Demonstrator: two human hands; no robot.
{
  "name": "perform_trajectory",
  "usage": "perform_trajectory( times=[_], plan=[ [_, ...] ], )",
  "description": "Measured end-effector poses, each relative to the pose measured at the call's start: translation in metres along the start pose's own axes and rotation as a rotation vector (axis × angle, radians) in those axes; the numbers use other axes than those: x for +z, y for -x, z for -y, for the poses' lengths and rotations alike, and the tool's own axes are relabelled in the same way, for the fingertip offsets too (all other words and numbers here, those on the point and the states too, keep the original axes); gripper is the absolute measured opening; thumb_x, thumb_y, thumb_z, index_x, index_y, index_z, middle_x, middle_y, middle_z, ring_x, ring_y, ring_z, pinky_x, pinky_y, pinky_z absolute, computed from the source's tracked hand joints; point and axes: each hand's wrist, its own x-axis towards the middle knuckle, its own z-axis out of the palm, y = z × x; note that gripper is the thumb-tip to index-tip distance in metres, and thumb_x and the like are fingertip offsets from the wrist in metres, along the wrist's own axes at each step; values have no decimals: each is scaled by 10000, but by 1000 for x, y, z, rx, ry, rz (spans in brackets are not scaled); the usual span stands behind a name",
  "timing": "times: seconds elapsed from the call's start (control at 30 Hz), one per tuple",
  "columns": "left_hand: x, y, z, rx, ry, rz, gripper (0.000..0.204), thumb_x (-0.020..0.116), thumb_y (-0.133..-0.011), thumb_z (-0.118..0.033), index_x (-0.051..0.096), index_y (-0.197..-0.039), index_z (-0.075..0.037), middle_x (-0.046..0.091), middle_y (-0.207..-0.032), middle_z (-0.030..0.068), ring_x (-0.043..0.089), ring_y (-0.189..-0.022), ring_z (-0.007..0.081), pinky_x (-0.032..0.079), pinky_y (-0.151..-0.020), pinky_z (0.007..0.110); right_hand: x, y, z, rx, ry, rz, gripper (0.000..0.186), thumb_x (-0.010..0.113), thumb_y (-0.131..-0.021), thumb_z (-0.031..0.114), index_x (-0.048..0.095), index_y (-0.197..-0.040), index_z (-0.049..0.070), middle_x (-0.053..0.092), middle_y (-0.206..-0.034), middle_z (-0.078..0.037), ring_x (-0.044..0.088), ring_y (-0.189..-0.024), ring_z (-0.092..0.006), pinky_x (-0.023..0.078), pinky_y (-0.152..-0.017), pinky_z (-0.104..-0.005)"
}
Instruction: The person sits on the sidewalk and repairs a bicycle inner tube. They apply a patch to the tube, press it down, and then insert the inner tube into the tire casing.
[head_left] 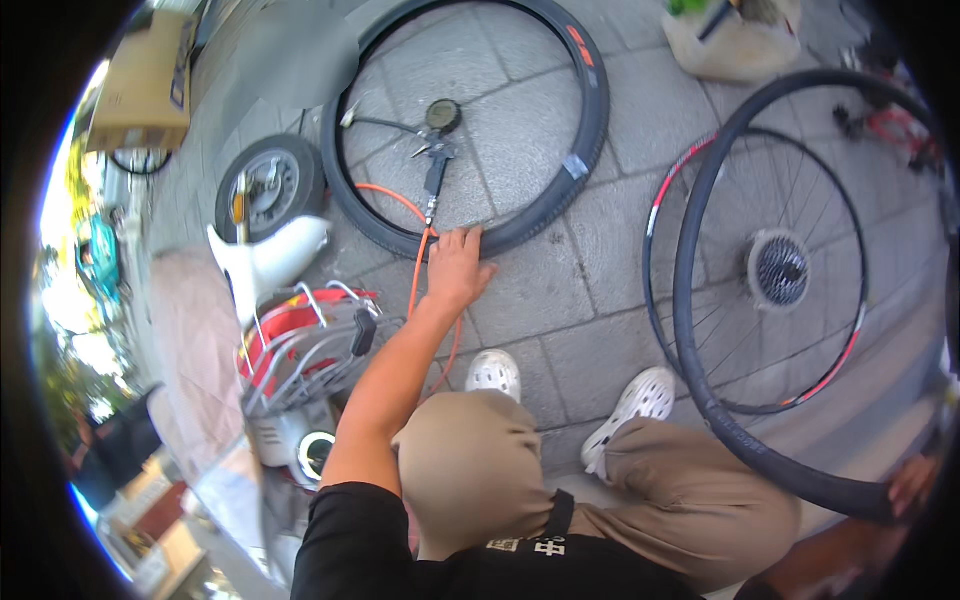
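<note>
A knobby black bicycle tire (597,100) lies flat on the paving ahead of me. My left hand (460,266) reaches to its near edge, fingers curled over the rubber and thumb out to the side. Inside this ring rests a tire inflator with a round gauge (442,116), joined to an orange air hose (408,203) that runs beneath my left wrist. At the lower right, partly cut off by the picture's edge, my right hand (910,486) grips a second, smoother black tire (688,300). That tire stands up in front of a bare bicycle wheel (655,215) with a cassette (781,270).
To the left stands a scooter with a small wheel (307,160), a white fender (262,262) and a metal rack (310,350). A cardboard box (150,75) is at the far left. A pale bag (730,50) sits at the top right. My white clogs (645,395) are on the paving.
</note>
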Motion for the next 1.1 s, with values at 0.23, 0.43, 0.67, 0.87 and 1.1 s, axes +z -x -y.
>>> perform_trajectory(
  times=[0.23, 0.43, 0.67, 0.87, 1.1],
  plan=[
    [-12, -7, -29, 217, 328, -36, 596, 814, -917, -333, 610, -1424, -95, 610, -1348, 159, 563, -1306, 389, 385, -1087, 606, 105, -6, 24, -84, -10, 62, 419, 421, -1163, 413, 434, -919, 73, 422, -694, -42, 450, -562, -146, 424, -570, -275],
    [-13, -14, -3, 145, 141, -302, 720, 797, -928, -385, 519, -1496, -41, 657, -1313, 213, 627, -1269, 402, 519, -1080, 498, 178, 40, 33, -127, 97, -97, 405, 483, -1158, 408, 468, -1048, 19, 442, -793, -67, 488, -520, -138, 445, -492, -281],
    [0, -52, 17, -352, 428, -32, 611, 774, -944, -424, 583, -1327, 13, 736, -1222, 298, 703, -1174, 466, 538, -1020, 541, 202, 41, 16, -91, 157, -166, 565, 533, -1140, 360, 373, -1483, -60, 460, -786, -72, 466, -460, -120, 449, -416, -261],
    [9, -77, 47, 29, 1056, -206, 362, 687, -1007, -222, 701, -1298, -7, 740, -1025, 181, 697, -969, 255, 542, -915, 398, 209, 36, 11, -63, 124, -111, 392, 516, -1145, 321, 459, -1335, -17, 470, -783, -67, 464, -446, -123, 458, -398, -273],
    [-42, 105, 6, 39, 932, -362, 369, 619, -1058, -149, 660, -1388, 12, 728, -1129, 154, 687, -1077, 256, 519, -977, 397, 205, 39, 21, -61, 28, -166, 360, 561, -1132, 338, 478, -1263, 14, 499, -796, -65, 477, -460, -125, 460, -412, -283]
  ],
)
